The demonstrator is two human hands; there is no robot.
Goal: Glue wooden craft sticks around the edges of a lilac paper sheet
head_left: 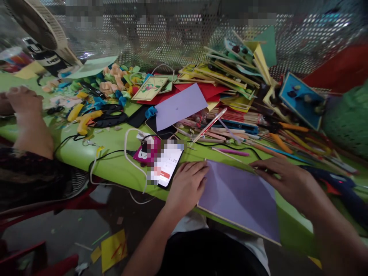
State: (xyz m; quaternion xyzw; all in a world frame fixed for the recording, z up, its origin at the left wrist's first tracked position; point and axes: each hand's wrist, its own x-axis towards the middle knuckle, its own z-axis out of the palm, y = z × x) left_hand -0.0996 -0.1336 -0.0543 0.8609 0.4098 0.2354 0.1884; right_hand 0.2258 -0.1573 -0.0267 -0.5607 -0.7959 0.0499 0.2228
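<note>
A purple card panel [238, 195] with thin wooden strips along its edges lies at the near edge of the green table [112, 153]. My left hand [188, 184] rests flat over the panel's left edge, fingertips touching its upper left corner. At the far edge of the panel, my right hand [283, 178] pinches the end of a thin wooden stick [231, 155]. That stick slants up and left, beyond the panel's far edge. Just left of my left hand is a lit phone [169, 168].
Behind are a loose purple sheet [181, 105], scissors [86, 119], stacked yellow frames [227, 73] and several sticks. A glue gun [342, 188] lies at right, a pink power socket [146, 149] with cables left of centre. Another person's hand [24, 101] rests at far left.
</note>
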